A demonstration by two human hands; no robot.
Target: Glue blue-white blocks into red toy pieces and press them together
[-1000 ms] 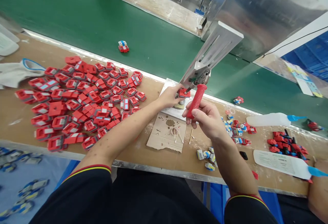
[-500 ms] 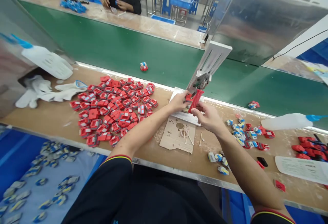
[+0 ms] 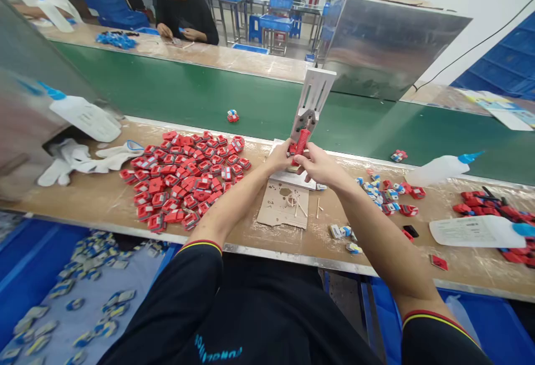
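And here, at the far edge of the brown worktop (image 3: 238, 241), a silver metal press with a tall slotted plate (image 3: 316, 87) is attended by both hands. The red ribbed handle (image 3: 302, 142) is clasped near its lower end by the right hand (image 3: 320, 164), pinched between thumb and fingers. On the other side, a small red plastic piece (image 3: 292, 147) at the press is met by the left hand (image 3: 279, 159); whether it is pinched by that grip or merely touched cannot be told, the fingertips being partly hidden.

Toward the near edge, a torn, stained sheet of brown cardboard (image 3: 271, 210) is seen, and white-tipped cotton swabs (image 3: 317, 208) are scattered on and beside it. Much of the worktop's left half is covered by a broad heap of red and grey plastic pieces (image 3: 170, 181), with white cloth gloves (image 3: 67, 169) laid nearer the left end. The far edge is bordered by a green conveyor belt (image 3: 167, 83).
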